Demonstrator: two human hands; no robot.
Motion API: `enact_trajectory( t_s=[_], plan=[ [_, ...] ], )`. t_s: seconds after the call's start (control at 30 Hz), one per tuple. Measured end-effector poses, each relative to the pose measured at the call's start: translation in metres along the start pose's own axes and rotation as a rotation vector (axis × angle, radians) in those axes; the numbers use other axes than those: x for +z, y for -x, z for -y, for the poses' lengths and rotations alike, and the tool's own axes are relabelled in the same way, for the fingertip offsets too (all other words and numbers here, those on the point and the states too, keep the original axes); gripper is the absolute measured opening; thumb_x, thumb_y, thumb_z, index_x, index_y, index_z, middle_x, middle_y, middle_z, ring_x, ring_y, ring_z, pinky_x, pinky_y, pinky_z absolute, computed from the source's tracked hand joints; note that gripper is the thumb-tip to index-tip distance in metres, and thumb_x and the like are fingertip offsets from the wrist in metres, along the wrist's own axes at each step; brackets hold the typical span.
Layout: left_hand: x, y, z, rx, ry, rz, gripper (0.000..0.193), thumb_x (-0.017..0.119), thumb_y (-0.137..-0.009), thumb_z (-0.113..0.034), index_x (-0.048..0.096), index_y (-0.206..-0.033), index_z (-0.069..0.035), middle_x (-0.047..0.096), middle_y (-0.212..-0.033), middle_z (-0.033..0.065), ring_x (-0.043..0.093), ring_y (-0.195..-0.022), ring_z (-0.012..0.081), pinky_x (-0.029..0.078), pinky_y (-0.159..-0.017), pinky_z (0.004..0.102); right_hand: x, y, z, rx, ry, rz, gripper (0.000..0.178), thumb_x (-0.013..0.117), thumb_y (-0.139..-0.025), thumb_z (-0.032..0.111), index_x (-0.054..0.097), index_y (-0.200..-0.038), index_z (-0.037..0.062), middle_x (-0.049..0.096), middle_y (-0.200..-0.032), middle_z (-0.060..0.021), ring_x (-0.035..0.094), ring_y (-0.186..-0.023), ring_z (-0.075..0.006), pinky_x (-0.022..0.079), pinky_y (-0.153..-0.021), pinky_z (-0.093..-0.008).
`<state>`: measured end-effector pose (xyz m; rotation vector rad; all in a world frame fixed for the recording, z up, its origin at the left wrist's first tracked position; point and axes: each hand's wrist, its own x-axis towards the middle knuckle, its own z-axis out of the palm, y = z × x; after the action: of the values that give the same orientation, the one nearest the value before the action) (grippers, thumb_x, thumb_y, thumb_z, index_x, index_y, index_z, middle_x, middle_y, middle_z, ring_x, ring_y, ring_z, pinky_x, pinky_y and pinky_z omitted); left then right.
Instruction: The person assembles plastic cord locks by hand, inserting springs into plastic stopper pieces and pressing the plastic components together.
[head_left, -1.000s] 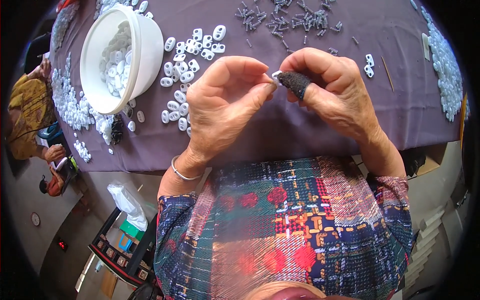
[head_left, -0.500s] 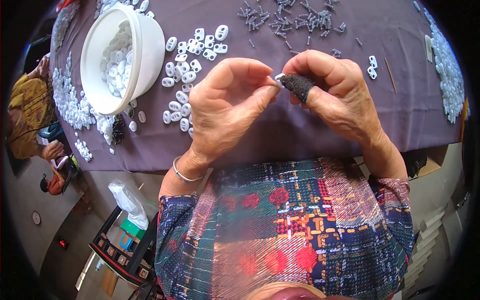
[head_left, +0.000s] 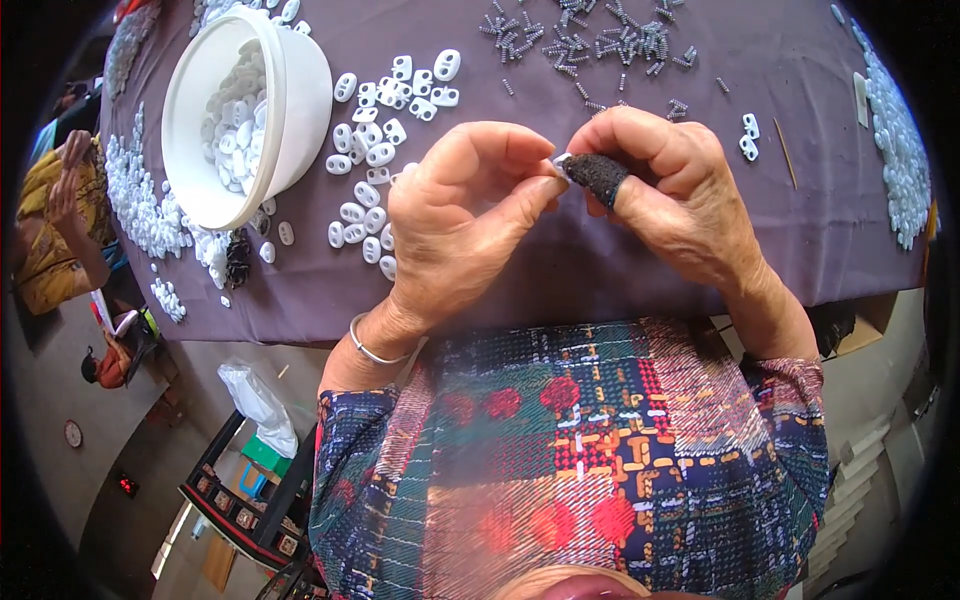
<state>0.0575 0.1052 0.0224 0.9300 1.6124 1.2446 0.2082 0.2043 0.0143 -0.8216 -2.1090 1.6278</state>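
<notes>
A small white piece (head_left: 563, 161) is pinched between the fingertips of the left hand (head_left: 455, 225) and the right hand (head_left: 665, 190), above the counter's (head_left: 560, 270) near edge. A dark cot (head_left: 598, 175) is worn on the right thumb. A bowl (head_left: 285, 110) stands at the far left corner.

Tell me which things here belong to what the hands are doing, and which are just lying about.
In use:
- left hand and right hand, pinching a small white piece
- dark thumb cover
- loose white pieces
- small metal springs
- white bowl

Lying about:
- thin stick
- plastic bag on the floor
</notes>
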Motion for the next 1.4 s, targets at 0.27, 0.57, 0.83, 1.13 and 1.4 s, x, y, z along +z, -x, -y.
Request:
enact_trajectory(
  t_s=[0.27, 0.57, 0.83, 1.13, 1.4],
  plan=[
    [-0.004, -0.003, 0.004, 0.042, -0.008, 0.057, 0.026, 0.065, -0.076, 0.008, 0.057, -0.100, 0.001, 0.063, -0.086, 0.0050, 0.061, -0.081, 0.0094, 0.051, -0.074, 0.0212, 0.000, -0.001, 0.002, 0.047, -0.070, 0.037, 0.013, 0.051, -0.080, 0.001, 0.060, -0.089, 0.0005, 0.058, -0.064, -0.0005, 0.054, -0.059, -0.0050, 0.041, -0.050, -0.0193],
    [-0.004, -0.002, -0.004, -0.018, 0.092, 0.071, 0.029, 0.064, -0.078, 0.006, 0.055, -0.105, 0.003, 0.063, -0.086, 0.0066, 0.060, -0.079, 0.0099, 0.050, -0.070, 0.0210, -0.005, -0.001, 0.012, 0.273, -0.256, 0.035, 0.025, 0.047, -0.067, 0.001, 0.058, -0.089, -0.0033, 0.056, -0.060, -0.0049, 0.052, -0.051, -0.0086, 0.043, -0.050, -0.0250],
    [-0.002, -0.001, -0.004, -0.045, 0.096, 0.063, 0.029, 0.064, -0.078, 0.006, 0.054, -0.105, 0.005, 0.062, -0.084, 0.0079, 0.060, -0.078, 0.0109, 0.050, -0.071, 0.0224, -0.003, 0.002, 0.000, 0.141, -0.180, 0.051, 0.013, 0.052, -0.083, 0.006, 0.060, -0.091, 0.0008, 0.058, -0.067, -0.0003, 0.052, -0.055, -0.0037, 0.042, -0.048, -0.0174],
    [-0.004, 0.001, -0.009, -0.009, -0.037, 0.037, 0.026, 0.064, -0.078, 0.006, 0.058, -0.102, 0.000, 0.063, -0.086, 0.0045, 0.060, -0.078, 0.0076, 0.050, -0.068, 0.0193, -0.001, -0.001, 0.001, 0.017, -0.037, 0.030, 0.017, 0.046, -0.078, 0.002, 0.060, -0.087, 0.0008, 0.057, -0.062, -0.0013, 0.053, -0.051, -0.0059, 0.042, -0.046, -0.0207],
    [-0.004, -0.001, -0.009, 0.059, 0.034, 0.132, 0.021, 0.064, -0.078, 0.000, 0.059, -0.099, 0.001, 0.065, -0.084, 0.0058, 0.061, -0.079, 0.0084, 0.051, -0.071, 0.0223, -0.004, 0.004, 0.023, 0.286, -0.300, 0.064, 0.008, 0.052, -0.083, 0.004, 0.059, -0.084, 0.0004, 0.056, -0.061, -0.0008, 0.051, -0.048, -0.0059, 0.041, -0.044, -0.0203]
  ],
)
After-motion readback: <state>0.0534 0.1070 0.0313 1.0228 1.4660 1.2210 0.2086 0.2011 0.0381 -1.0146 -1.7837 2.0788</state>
